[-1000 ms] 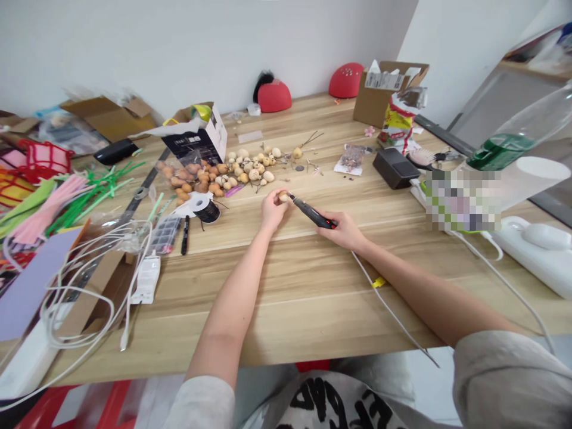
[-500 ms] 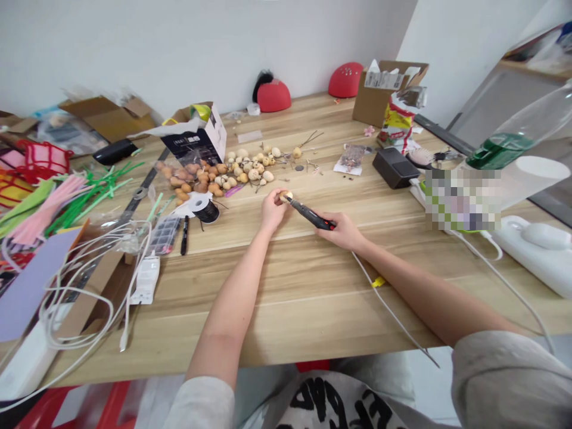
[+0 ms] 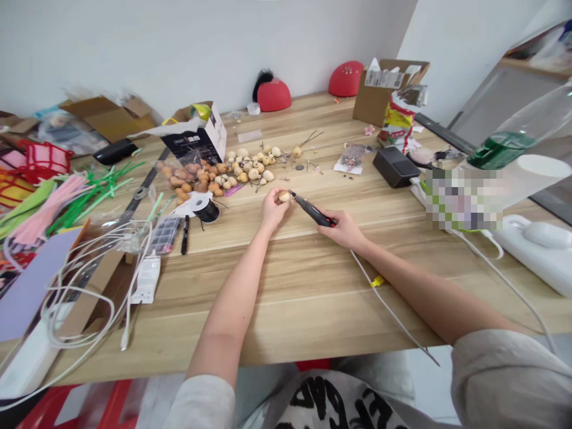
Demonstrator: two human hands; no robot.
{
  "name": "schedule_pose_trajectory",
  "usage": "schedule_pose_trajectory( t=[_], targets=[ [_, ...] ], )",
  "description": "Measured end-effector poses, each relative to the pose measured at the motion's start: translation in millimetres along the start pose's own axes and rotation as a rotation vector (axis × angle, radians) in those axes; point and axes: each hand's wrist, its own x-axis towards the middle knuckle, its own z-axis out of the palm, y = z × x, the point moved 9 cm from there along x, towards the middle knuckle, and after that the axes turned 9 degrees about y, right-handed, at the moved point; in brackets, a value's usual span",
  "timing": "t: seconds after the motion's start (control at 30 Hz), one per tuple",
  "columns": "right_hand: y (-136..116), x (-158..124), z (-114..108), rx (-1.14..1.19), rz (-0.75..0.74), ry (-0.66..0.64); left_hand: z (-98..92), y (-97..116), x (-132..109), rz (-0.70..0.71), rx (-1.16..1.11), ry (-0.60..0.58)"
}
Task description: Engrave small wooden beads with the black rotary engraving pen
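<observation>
My left hand (image 3: 273, 210) is closed on a small round tan piece (image 3: 283, 195), pinched between thumb and fingers above the middle of the table. In my right hand (image 3: 343, 230) is a dark pen-shaped tool (image 3: 313, 211) with red lights near its grip. Its thin tip points left, close beside the tan piece; whether they touch is too small to tell. A white cord (image 3: 386, 307) with a yellow tag runs from the tool toward the table's front edge. Beyond my hands lie a pile of pale round pieces (image 3: 254, 165) and several brown ones (image 3: 192, 176).
Left on the wooden table (image 3: 295, 316) are a black thread spool (image 3: 206, 210), a marker (image 3: 185, 236), a compartment case (image 3: 163, 234) and coiled white cables (image 3: 107, 301). Rightward stand a black box (image 3: 395, 167), a bottle with green liquid (image 3: 504, 149) and a cardboard box (image 3: 373, 95).
The tool's tip has moved slightly right, off the face of the tan piece. My left hand has turned the piece a little, showing a browner side.
</observation>
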Motion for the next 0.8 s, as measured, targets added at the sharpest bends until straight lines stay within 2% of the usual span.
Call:
schedule_pose_trajectory(
  t=[0.17,0.8],
  targets=[
    [0.2,-1.4,4.5,0.021,0.002,-0.054,0.7,-1.5,1.7,0.000,-0.031,-0.001],
    [-2.0,-0.3,3.2,0.026,-0.013,-0.050,1.7,-1.3,3.9,0.082,0.027,-0.047]
  ],
)
